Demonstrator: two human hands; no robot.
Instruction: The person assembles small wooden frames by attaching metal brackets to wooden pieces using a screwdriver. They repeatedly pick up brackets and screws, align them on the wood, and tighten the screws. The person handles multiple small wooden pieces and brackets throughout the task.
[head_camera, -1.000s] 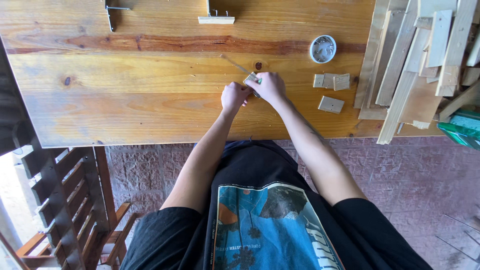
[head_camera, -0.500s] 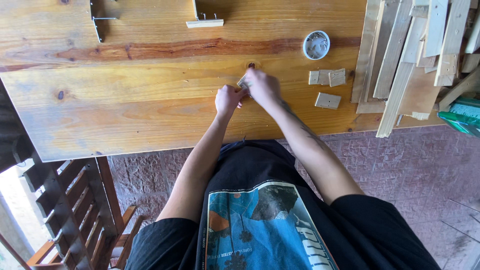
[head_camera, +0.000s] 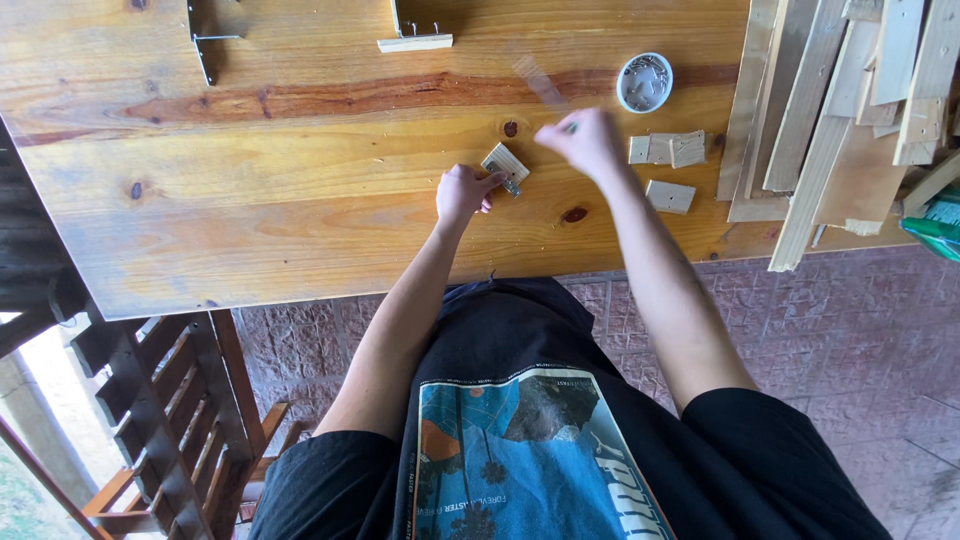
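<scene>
Left hand (head_camera: 462, 192) pinches small wood block (head_camera: 506, 166) flat on table (head_camera: 250, 200), near front edge. Right hand (head_camera: 580, 140) fisted round thin tool (head_camera: 540, 82), blurred, raised just right of block. White cup (head_camera: 645, 82) of nails beyond; more blocks (head_camera: 665, 150) right

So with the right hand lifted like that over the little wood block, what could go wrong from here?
1. The left hand pins the small wood block with fingertips right beside it; if the raised, blurred right hand and its thin tool come down, they might hit the fingers.
2. The block is held only at one edge, so it may twist or skid on the table.
3. The open cup of small metal parts sits close to the right hand and could be knocked.
</scene>
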